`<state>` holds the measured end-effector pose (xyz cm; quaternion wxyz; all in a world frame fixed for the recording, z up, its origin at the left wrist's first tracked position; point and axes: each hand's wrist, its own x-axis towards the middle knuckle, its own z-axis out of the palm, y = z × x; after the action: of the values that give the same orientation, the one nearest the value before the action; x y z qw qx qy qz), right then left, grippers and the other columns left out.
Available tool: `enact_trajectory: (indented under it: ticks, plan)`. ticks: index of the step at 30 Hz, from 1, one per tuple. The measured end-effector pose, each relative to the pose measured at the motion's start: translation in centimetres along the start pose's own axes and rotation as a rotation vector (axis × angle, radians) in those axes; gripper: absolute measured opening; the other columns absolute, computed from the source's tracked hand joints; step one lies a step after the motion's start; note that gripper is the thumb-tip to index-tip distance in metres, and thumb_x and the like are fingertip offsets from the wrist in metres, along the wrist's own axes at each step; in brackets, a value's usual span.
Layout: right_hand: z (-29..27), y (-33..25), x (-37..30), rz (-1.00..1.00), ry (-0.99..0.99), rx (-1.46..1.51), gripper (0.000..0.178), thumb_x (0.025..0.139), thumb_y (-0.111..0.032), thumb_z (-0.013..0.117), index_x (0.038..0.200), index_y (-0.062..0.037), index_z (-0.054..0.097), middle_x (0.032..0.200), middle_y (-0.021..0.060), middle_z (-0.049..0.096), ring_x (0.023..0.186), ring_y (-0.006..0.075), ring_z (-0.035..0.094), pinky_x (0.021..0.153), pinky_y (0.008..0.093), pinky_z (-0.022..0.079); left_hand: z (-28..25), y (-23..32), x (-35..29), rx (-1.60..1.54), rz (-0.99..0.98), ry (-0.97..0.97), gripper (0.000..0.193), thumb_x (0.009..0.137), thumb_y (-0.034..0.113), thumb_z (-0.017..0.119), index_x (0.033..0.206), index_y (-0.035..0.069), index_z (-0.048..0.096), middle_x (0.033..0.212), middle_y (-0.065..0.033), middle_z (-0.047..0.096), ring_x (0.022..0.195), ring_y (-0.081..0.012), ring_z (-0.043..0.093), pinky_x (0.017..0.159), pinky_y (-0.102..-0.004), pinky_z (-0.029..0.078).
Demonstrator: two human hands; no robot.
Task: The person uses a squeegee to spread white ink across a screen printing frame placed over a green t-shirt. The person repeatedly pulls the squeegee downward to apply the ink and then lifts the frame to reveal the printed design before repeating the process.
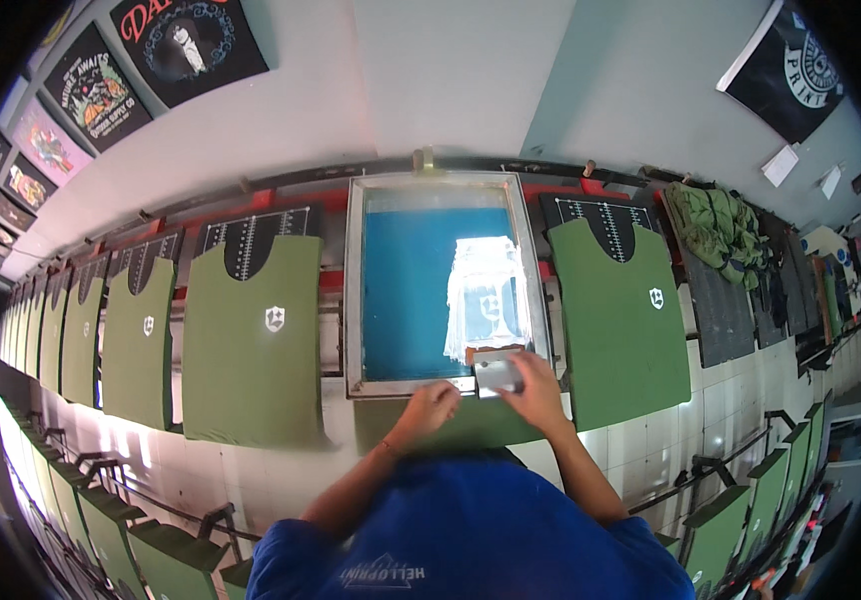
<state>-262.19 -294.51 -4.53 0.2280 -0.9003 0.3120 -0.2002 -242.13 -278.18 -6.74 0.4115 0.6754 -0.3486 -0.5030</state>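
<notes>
Two hands work at the near edge of a metal-framed printing screen holding blue mesh and white ink – the right hand grasps a grey squeegee there, the left hand rests curled on the frame, forearms reaching forward

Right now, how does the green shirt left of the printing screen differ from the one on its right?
The left shirt has its white emblem centred on the chest and hangs longer; the right shirt has its emblem toward its right edge and sits higher. Both are olive green, flat on boards, beside the screen frame.
</notes>
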Motion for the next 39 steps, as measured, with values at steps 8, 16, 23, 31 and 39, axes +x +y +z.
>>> enact_trajectory:
  ticks: [8, 16, 23, 31, 39]
  plan:
    - [-1.2, -1.4, 4.2, -0.181, -0.233, -0.279, 0.038, 0.070, -0.008, 0.069, 0.108, -0.0031, 0.066, 0.105, 0.0107, 0.063, 0.099, 0.0298, 0.061, 0.087, 0.0487, 0.046, 7.5, -2.5, 2.7, -0.894, -0.562, -0.388, 0.027, 0.104, 0.031, 0.053, 0.101, 0.004, 0.059, 0.088, -0.0062, 0.063, 0.080, -0.0177, 0.063, 0.076, -0.0329, 0.054]
    - [-0.3, 3.2, 16.9, -0.171, -0.229, -0.116, 0.020, 0.073, -0.003, 0.066, 0.092, 0.0002, 0.068, 0.098, 0.0182, 0.065, 0.097, 0.0373, 0.062, 0.088, 0.0448, 0.051, 10.1, -6.1, 5.2, -1.027, -0.401, -0.108, 0.031, 0.103, 0.035, 0.054, 0.096, 0.006, 0.058, 0.087, -0.0054, 0.061, 0.080, -0.0192, 0.061, 0.076, -0.0345, 0.053]
    - [1.7, 4.9, 22.7, -0.184, -0.228, -0.187, 0.024, 0.073, -0.005, 0.068, 0.098, -0.0031, 0.069, 0.102, 0.0152, 0.065, 0.100, 0.0342, 0.063, 0.087, 0.0440, 0.052, 9.7, -3.7, 4.1, -0.964, -0.449, -0.046, 0.034, 0.103, 0.037, 0.054, 0.097, 0.004, 0.058, 0.086, -0.0079, 0.063, 0.077, -0.0197, 0.064, 0.072, -0.0340, 0.054]
    - [-1.2, 0.5, 6.6, -0.149, -0.252, -0.070, 0.032, 0.069, -0.001, 0.070, 0.101, -0.0029, 0.069, 0.101, 0.0142, 0.064, 0.103, 0.0331, 0.061, 0.089, 0.0417, 0.051, 6.5, 0.4, 3.5, -0.408, -0.522, -0.214, 0.036, 0.102, 0.038, 0.057, 0.096, 0.002, 0.057, 0.087, -0.0108, 0.061, 0.079, -0.0227, 0.063, 0.072, -0.0352, 0.053]
    - [1.6, 1.7, 5.9, -0.130, -0.086, -0.110, 0.036, 0.068, 0.003, 0.068, 0.103, -0.0023, 0.069, 0.104, 0.0161, 0.064, 0.103, 0.0347, 0.061, 0.092, 0.0434, 0.050, 3.6, 7.3, 5.4, 0.878, 0.542, 0.469, 0.024, 0.088, 0.016, 0.059, 0.106, 0.001, 0.057, 0.109, -0.0172, 0.060, 0.105, -0.0343, 0.057, 0.091, -0.0440, 0.046]
